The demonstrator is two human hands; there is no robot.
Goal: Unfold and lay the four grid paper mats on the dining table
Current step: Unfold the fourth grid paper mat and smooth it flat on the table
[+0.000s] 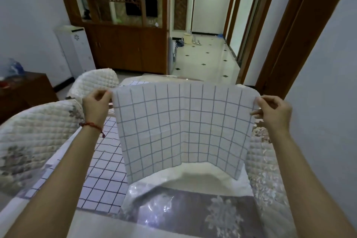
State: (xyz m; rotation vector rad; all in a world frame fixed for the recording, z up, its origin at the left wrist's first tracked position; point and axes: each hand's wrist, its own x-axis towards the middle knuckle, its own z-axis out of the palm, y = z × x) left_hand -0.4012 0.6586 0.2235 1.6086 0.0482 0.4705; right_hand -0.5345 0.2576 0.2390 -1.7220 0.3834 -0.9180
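Observation:
I hold an unfolded white grid paper mat (181, 129) up in the air over the dining table (193, 216). My left hand (96, 103) pinches its top left corner and my right hand (274, 112) pinches its top right corner. The sheet hangs down with a vertical crease in its middle. Another grid mat (100, 177) lies flat on the left part of the table, partly under my left forearm. A further grid mat (138, 83) shows at the far end, mostly hidden behind the held sheet.
Quilted chair backs stand at the left (36, 131), far left (96, 81) and right (264, 162) of the table. A clear plastic cover lies over the patterned tablecloth. A dark wooden cabinet (25, 91) is at the left; a tiled hallway runs ahead.

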